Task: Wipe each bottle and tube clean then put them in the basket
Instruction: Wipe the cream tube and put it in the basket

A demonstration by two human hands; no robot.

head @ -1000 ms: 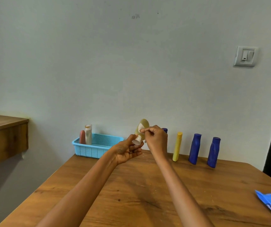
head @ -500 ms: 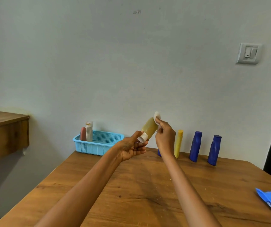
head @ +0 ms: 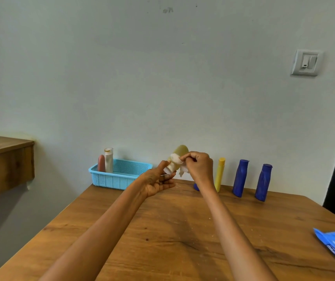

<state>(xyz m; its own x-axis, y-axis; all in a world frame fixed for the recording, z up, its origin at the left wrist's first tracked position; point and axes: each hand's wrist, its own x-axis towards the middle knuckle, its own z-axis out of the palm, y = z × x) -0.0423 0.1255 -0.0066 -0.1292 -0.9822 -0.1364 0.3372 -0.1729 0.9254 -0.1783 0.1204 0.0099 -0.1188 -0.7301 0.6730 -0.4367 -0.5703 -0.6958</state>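
Left hand [head: 158, 180] gripping olive bottle [head: 179, 152] by white cap; right hand [head: 200, 167] pinching wipe [head: 177, 162], hiding bottle middle. 1 blue bottle [head: 196, 187] mostly hidden behind right wrist.

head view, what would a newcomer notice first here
Mid-frame, above the wooden table, the left hand holds a yellowish bottle by its white cap while the right hand rubs it with a white wipe. Left of them sits a blue basket; right, two dark blue bottles stand by the wall.
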